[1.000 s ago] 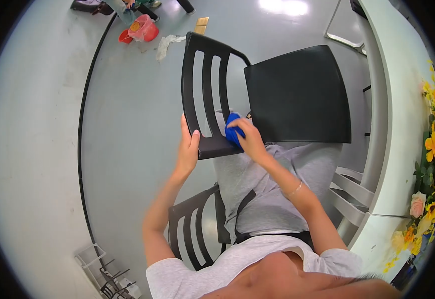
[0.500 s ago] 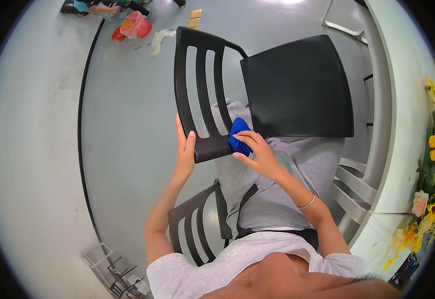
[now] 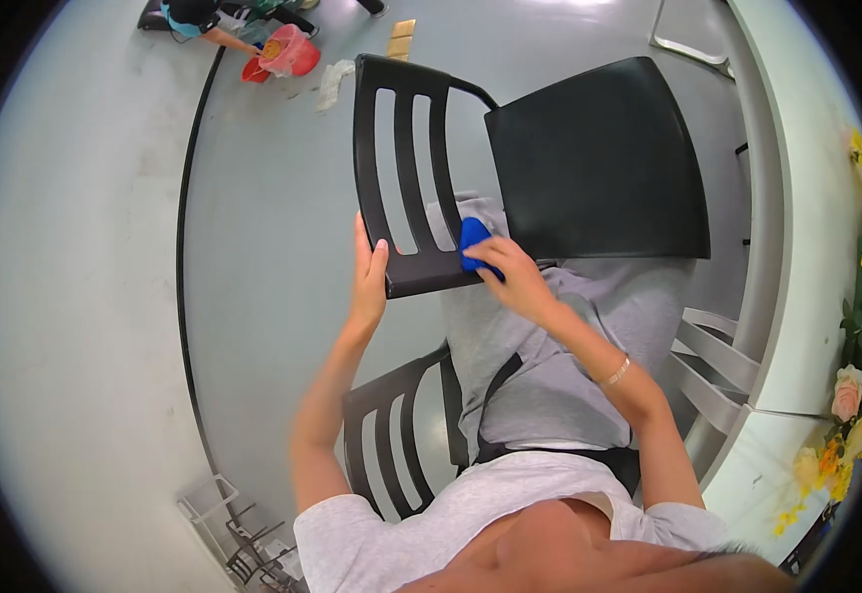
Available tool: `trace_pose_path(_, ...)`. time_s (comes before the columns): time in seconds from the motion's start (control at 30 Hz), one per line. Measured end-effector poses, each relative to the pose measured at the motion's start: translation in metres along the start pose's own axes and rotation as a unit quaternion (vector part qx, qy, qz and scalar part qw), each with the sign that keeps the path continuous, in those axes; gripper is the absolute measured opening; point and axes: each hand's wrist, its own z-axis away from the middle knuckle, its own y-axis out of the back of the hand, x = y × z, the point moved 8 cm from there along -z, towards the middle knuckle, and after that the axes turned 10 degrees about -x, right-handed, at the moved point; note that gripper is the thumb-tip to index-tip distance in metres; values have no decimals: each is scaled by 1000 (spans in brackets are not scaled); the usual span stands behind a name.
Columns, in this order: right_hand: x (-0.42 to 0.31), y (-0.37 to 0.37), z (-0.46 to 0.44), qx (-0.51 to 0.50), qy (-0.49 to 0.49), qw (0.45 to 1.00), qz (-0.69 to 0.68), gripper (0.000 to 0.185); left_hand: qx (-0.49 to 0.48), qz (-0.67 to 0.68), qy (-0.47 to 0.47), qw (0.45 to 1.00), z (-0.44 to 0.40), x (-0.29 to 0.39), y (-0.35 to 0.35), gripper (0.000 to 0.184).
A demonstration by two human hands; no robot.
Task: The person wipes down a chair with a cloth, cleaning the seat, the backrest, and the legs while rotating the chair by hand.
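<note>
A black chair lies across my lap, its slatted backrest (image 3: 409, 274) to the left and its flat seat (image 3: 599, 163) to the right. My left hand (image 3: 371, 272) grips the outer corner of the backrest, thumb on the near face and fingers behind the edge. In my right hand (image 3: 512, 274) is a bunched blue cloth (image 3: 474, 240), pressed on the backrest's inner lower corner. The fingers of that hand are bent over the cloth.
I sit on another black chair (image 3: 385, 384). To the right stands a white table (image 3: 797, 296) with artificial flowers (image 3: 848, 392). Another person (image 3: 215, 32) reaches toward a pink bucket (image 3: 295, 51) at the top left. White folding chairs (image 3: 713, 371) stand at the right.
The right hand has shifted a little with the blue cloth, its fingers now more closed over it. The left hand keeps its grip. The other person has leaned over the bucket.
</note>
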Motion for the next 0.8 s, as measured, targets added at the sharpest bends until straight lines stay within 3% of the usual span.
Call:
trace_pose_path(0.13, -42, 7, 18, 7, 38, 999, -30, 35, 44, -20, -62, 997, -3, -1, 3, 63)
trace_pose_path(0.23, -55, 4, -13, 23, 59, 997, -41, 34, -25, 48, -17, 998, -4, -9, -3, 65)
trace_pose_path(0.33, -53, -7, -61, 39, 84, 995, -28, 29, 12, 9, -50, 999, -5, -12, 5, 65)
trace_pose_path(0.47, -46, -17, -95, 16, 84, 996, -4, 28, -17, 32, -29, 999, -3, -10, 2, 64)
trace_pose_path(0.57, -48, -20, -81, 8, 95, 995, -18, 26, 3, 25, -16, 1000, -5, -26, 10, 64)
trace_pose_path(0.67, -54, -17, -45, 1, 100, 995, -31, 25, 76, -71, -68, 992, -3, -36, 23, 64)
trace_pose_path(0.73, -62, -8, -29, -19, 65, 997, -37, 28, -5, 47, 10, 999, -3, -20, 3, 64)
trace_pose_path(0.8, -70, 0, -21, -32, 50, 998, -31, 31, -23, 52, -6, 998, -6, -11, -2, 64)
